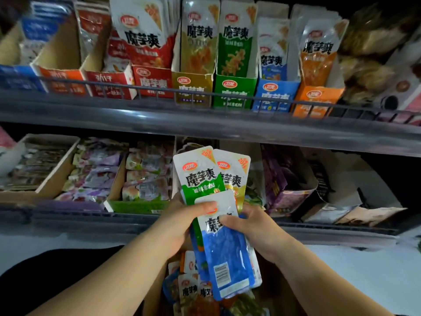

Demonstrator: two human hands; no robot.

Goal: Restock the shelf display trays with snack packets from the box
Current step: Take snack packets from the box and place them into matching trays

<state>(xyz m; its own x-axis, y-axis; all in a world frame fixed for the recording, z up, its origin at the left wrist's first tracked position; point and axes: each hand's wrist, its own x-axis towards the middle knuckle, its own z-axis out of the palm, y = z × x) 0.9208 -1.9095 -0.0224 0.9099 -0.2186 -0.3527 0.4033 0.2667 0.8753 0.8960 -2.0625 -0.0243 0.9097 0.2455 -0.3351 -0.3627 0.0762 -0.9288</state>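
Head: hands (180, 225) (259, 231) gripping snack packets (227, 254)

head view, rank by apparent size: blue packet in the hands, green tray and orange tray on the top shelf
1. blue packet: largest, but nearest the camera, so unsure
2. green tray and orange tray: alike, unranked

Both hands, left hand (180, 222) and right hand (255, 229), grip fanned snack packets (224, 247).

top shelf (136, 115) w/ a wire rail (205, 93) up front holds a row: red tray (152, 81), gold tray (192, 86), green tray (234, 87), blue tray (275, 93), orange tray (316, 98), packets (234, 53) upright in each. lower shelf (79, 221) has a cardboard tray (57, 174), low green tray (136, 206) + purple tray (289, 198)
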